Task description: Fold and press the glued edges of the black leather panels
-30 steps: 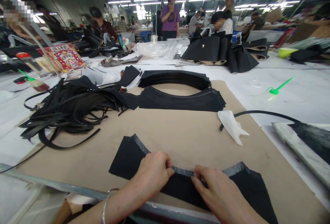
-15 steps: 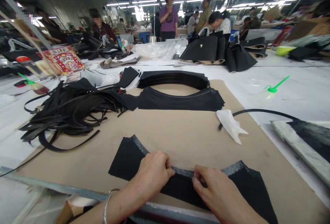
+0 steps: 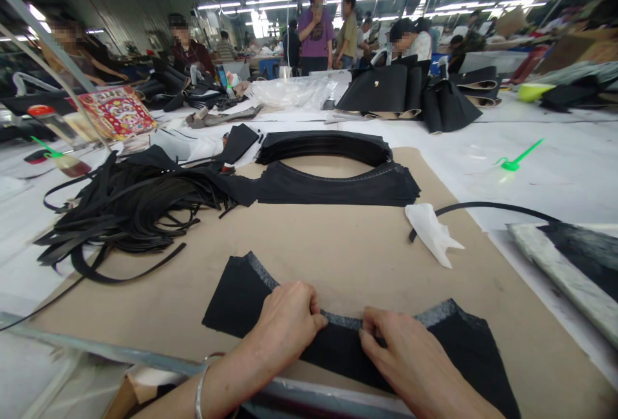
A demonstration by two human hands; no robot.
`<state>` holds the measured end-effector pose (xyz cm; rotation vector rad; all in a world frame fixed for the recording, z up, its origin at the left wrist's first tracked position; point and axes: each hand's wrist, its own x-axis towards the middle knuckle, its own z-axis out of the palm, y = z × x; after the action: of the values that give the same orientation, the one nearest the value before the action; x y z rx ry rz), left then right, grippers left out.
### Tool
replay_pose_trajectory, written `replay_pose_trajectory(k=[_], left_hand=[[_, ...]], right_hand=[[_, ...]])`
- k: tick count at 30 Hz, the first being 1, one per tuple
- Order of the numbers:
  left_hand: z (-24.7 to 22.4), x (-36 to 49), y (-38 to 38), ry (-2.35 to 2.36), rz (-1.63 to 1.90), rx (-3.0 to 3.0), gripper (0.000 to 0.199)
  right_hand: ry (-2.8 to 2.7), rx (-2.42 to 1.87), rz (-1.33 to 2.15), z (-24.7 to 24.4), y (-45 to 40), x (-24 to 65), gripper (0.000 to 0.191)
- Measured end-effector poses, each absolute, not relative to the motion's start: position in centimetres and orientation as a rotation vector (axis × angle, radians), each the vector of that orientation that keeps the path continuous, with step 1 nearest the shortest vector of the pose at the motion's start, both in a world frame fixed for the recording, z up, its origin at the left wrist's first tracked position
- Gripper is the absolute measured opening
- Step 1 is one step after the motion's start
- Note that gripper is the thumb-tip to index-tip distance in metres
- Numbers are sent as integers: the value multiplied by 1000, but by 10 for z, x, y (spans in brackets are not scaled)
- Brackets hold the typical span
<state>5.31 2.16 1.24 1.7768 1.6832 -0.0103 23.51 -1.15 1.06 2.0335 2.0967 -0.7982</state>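
A black fabric panel with a curved, greyish upper edge lies at the front of the brown board. My left hand is closed in a pinch on that edge, left of its middle. A short way to the right, my right hand pinches the same edge. A stretch of the grey band shows between the two hands. The fingertips are partly hidden behind the knuckles. Farther back lies a stack of similar black curved panels, with a second stack behind it.
A heap of black strips covers the board's left side. At right are a crumpled white scrap, a black strip, a green brush-like tool and a stained slab. Several people work behind the table; one in purple stands.
Both hands and the panel stay almost in place. In the background, a standing person has shifted left, closer to the one in purple, and a person at far left has moved.
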Motion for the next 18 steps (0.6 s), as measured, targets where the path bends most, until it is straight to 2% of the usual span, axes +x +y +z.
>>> replay_pose_trajectory(k=[18], left_hand=[[10,56,16,1709,-10,1821,6]], right_hand=[[2181,1960,-665,12,-19,241,29]])
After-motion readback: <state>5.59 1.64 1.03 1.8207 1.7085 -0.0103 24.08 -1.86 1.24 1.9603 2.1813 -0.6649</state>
